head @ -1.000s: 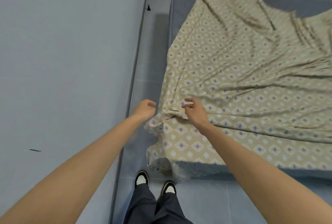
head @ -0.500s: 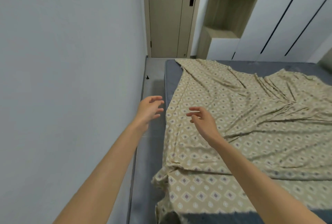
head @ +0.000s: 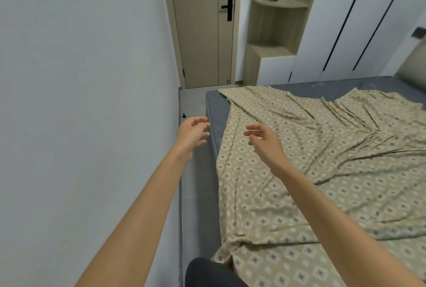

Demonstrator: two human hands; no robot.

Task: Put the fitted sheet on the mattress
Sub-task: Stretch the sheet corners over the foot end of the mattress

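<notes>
Beyond one strip of floor (head: 196, 100), one closed door (head: 202, 26) and one shelf unit (head: 276, 28) are seen. One patterned fitted sheet (head: 311, 171) is spread, wrinkled, over one grey mattress (head: 217, 111), its far-left corner uncovered. Two hands are raised: the left hand (head: 192, 136) near the mattress edge, the right hand (head: 265, 144) above the sheet, fingers loosely spread, nothing gripped.

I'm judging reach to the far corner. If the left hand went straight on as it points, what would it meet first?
Probably the bare edge of the mattress, left of the sheet. The left hand hangs open; its height is unclear.
</notes>
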